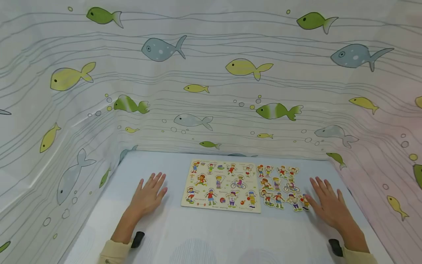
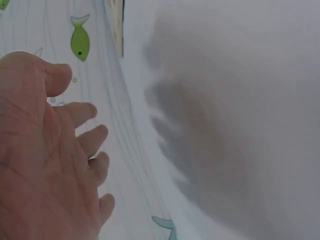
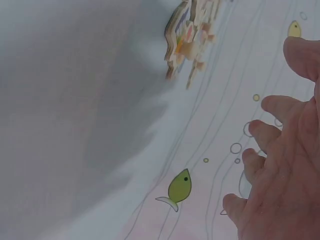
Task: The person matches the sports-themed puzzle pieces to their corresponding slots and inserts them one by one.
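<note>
Cut-out pieces (image 1: 278, 200), lower right of centre: likely light, stiff wood; pinch by edges. Board (image 1: 194, 185), lower centre: likely rigid. Left hand (image 1: 148, 198), right hand (image 1: 331, 207): fingers apart, holding nothing.

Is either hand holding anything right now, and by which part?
Nothing is held: the left hand and right hand are both empty, fingers extended.

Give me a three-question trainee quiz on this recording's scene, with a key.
1. Fill in: in the head view, the multicoloured wooden-looking figure pieces lie to the ____ of the cream rectangular board printed with figures.
2. Which hand is nearer the pieces?
3. True or false: the left hand grips the board.

Key: 1. right; 2. the right hand; 3. false, it is apart from the board.
</note>
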`<state>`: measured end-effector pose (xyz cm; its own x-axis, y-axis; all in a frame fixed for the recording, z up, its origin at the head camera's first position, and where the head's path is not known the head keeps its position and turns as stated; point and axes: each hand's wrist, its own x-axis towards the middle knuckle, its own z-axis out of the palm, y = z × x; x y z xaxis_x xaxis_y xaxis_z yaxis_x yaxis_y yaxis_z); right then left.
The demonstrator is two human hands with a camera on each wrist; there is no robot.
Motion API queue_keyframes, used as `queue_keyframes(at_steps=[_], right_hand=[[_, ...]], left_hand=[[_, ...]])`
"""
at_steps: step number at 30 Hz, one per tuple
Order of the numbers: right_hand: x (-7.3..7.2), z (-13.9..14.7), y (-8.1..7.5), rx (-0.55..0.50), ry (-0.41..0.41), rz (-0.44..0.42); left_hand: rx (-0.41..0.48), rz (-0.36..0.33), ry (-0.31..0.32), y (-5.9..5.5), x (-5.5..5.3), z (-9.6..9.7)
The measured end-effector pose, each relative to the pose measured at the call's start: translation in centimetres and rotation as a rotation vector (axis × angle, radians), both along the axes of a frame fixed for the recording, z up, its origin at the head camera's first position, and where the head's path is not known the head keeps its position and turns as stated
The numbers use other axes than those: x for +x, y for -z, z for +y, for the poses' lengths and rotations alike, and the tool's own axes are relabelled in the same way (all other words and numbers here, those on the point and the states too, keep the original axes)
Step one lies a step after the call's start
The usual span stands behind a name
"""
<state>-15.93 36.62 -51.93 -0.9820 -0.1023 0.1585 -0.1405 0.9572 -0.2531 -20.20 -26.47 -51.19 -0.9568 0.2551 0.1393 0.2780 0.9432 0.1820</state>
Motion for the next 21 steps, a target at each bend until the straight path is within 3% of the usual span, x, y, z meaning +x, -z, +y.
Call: queue_keyframes(at_steps=[5,10,16,21], right_hand=[[0.1,0.2,0.0,0.003,0.003,0.014],[0.4,0.3,0.0,0.005,0.020,0.020],[0.6,0.1,-0.1,-0.012,0.015,0.033],[0.7,-0.1,0.1,-0.011,0.020,0.017]], left_hand=[[0.070,-0.027,0.050,-0.1,-1.8,1.1],[0.225,-0.126,0.093,-0.4,-3.8,2.3],[0.298,-0.190,0.096,-0.4,-6.0,3.8],[0.345,-0.221,0.081,-0.1,-7.0,4.7]])
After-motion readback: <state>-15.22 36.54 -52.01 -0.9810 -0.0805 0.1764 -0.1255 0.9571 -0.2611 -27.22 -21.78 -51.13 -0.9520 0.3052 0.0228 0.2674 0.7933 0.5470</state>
